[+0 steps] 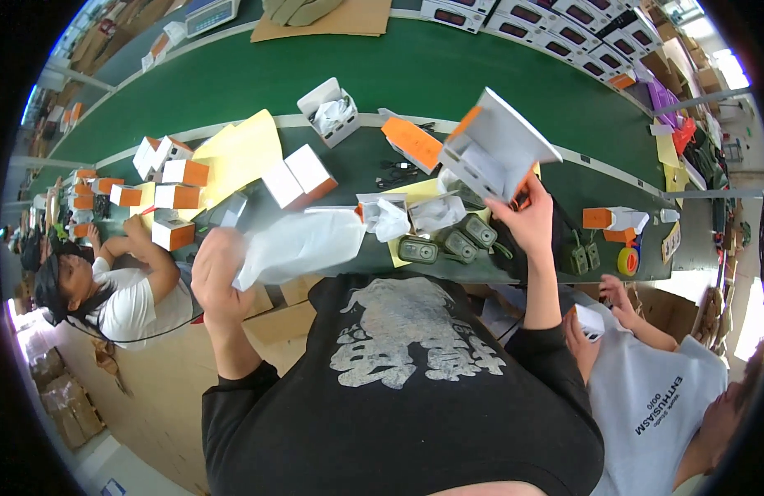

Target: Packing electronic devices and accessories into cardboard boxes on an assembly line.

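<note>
**Open box held high on the right, plastic bag low on the left**

The white-and-orange carton (pixel 498 149) is up off the surface, over its near edge, tilted with its open mouth facing down and left. The right hand (pixel 527 219) is clenched on its lower corner. The white plastic bag (pixel 303 244) lies level, its long axis running left to right toward the carton; its left end is gripped in the left hand (pixel 217 269). Bag and carton are well apart, the carton higher. Grey-green devices (pixel 452 244) rest on the surface (pixel 398 74) between them.
</note>
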